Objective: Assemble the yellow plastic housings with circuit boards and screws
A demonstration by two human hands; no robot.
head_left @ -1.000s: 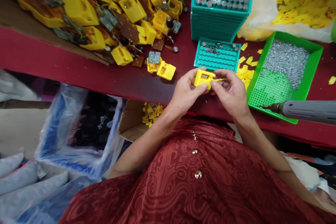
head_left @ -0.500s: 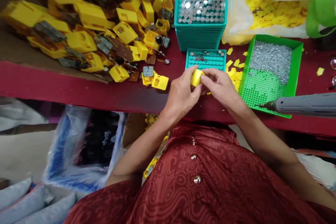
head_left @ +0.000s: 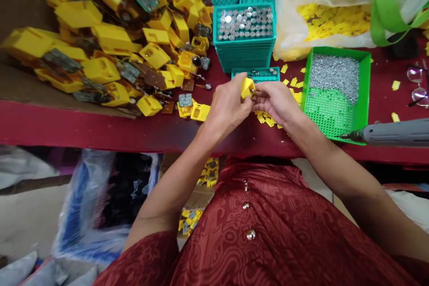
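Note:
A small yellow plastic housing [head_left: 247,88] is pinched between the thumb and fingers of my left hand [head_left: 226,106], tilted so its hollow side partly shows. My right hand [head_left: 277,102] is right beside it, fingers curled in at the housing's right edge; whatever they pinch is too small or hidden to make out. Just behind both hands lies a shallow teal tray [head_left: 237,73] with a few button cells. Yellow plastic tabs [head_left: 268,119] are scattered under and beside my right hand. Left of my left hand rests another yellow housing [head_left: 200,112] with a grey part next to it.
A carton of yellow housings [head_left: 110,38] fills the back left. Stacked teal trays [head_left: 244,53] with button cells stand behind my hands. To the right are a green basket [head_left: 363,94] of screws, an electric screwdriver [head_left: 395,133], a plastic bag [head_left: 288,22] of yellow tabs and eyeglasses [head_left: 418,87].
The housing has turned in my left hand, so its hollow side shows. My right fingers have shifted from its top to its lower right edge. The whole view has shifted slightly.

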